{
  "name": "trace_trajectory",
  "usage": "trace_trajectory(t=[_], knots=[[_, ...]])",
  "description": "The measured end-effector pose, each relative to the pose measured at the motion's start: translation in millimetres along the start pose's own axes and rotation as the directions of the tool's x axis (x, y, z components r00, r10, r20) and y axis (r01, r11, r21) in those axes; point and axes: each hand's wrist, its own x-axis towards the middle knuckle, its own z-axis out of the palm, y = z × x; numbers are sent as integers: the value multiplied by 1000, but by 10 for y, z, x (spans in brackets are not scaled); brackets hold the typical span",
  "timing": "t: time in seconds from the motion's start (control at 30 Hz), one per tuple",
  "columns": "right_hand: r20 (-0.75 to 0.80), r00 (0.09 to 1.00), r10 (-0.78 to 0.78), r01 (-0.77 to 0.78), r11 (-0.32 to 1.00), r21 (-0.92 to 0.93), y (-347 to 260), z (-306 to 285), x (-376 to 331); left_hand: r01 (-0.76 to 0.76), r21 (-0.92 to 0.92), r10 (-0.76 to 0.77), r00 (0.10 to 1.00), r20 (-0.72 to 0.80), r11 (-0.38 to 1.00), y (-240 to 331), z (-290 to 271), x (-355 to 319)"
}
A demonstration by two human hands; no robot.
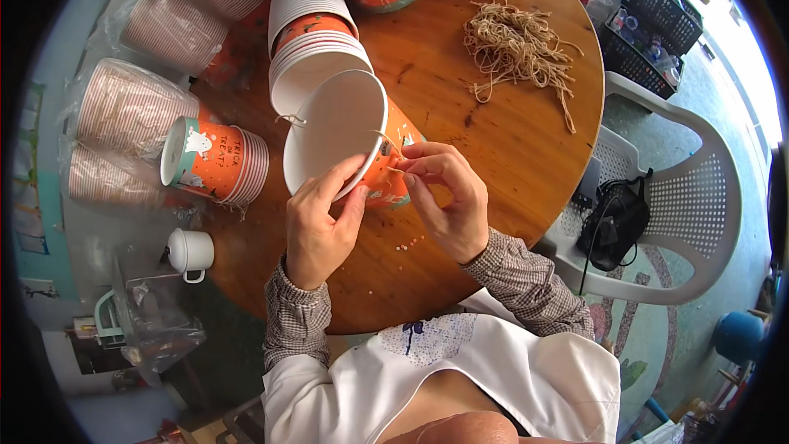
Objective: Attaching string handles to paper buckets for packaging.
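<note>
A paper bucket, white inside and orange with printed figures outside, lies tilted on the table with its mouth toward me. My left hand is closed on its near rim, thumb outside and fingers over the edge. At the bucket's right side, my right hand pinches a thin tan cord that passes through the wall near the rim. Another short knotted cord end shows inside the opposite wall. Right beyond this bucket lies a stack of nested white-rimmed buckets.
A tangled heap of tan cords lies at the table's far right. Another bucket stack rests at left, near bagged buckets and a white enamel mug. Small paper discs dot the wooden table. A white plastic chair stands right.
</note>
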Motion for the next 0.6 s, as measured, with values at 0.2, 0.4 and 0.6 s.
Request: trace_trajectory(t=[0.2, 0.4, 0.6], knots=[[-20, 1000, -24, 21, 992, -123, -77, -6, 25, 16, 0, -16, 1000, 0, 1000, 38, 23, -31], [-20, 999, -32, 29, 989, -146, -52, -18, 22, 4, 5, -4, 1000, 20, 1000, 73, 48, -33], [-24, 994, -110, 102, 972, -211, -44, -12, 4, -63, 72, 59, 996, 64, 995, 133, 52, -26]])
